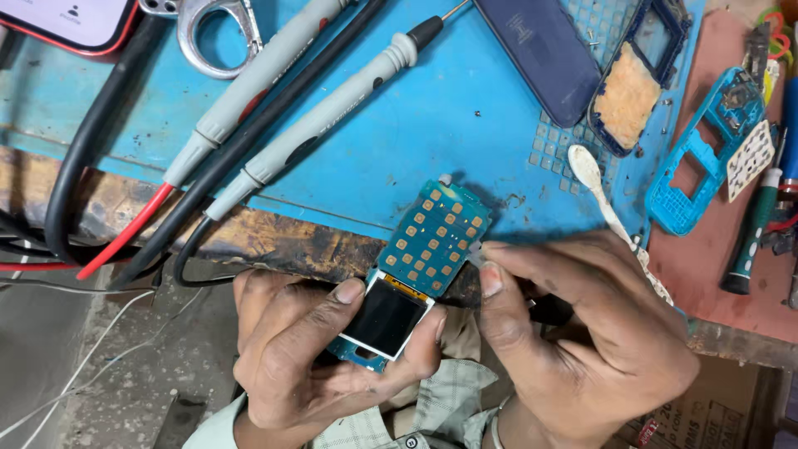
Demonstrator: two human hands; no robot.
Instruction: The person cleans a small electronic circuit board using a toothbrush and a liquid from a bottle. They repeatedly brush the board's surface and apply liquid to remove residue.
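My left hand grips a blue phone circuit board at its lower end, thumb and fingers around the small dark screen. The board's upper half shows several gold keypad contacts and tilts up to the right. My right hand pinches the board's right edge with thumb and forefinger, and a thin white tool sticks out from between its fingers towards the upper left. Both hands hover over the worn front edge of the bench.
On the blue work mat lie two grey multimeter probes with red and black leads. A dark blue phone back cover, a phone frame, a light blue housing and a green-handled screwdriver lie to the right.
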